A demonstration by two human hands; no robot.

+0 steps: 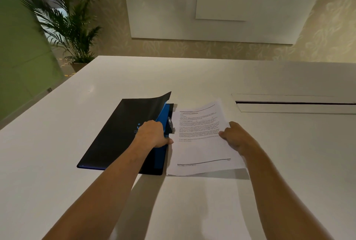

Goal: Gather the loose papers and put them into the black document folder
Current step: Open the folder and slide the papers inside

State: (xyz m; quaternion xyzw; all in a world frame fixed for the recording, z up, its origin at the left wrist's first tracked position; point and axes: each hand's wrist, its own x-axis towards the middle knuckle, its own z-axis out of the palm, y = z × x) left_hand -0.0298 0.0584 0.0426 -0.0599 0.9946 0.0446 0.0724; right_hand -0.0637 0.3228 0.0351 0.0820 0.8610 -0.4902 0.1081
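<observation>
A black document folder (pixel 119 133) lies on the white table (pixel 192 77), left of centre, its front cover lifted along the right edge so a blue inner lining and a dark clip show. My left hand (pixel 153 133) grips that raised cover edge. Right beside the folder, a stack of printed white papers (pixel 198 143) is held slightly above the table, its left edge touching the folder's open side. My right hand (pixel 234 136) pinches the stack at its right edge.
A long cable slot with a hinged lid (pixel 294 103) is set into the table at the right. A potted palm (pixel 67 27) stands beyond the table's far left corner, and a white wall panel (pixel 212 4) hangs behind.
</observation>
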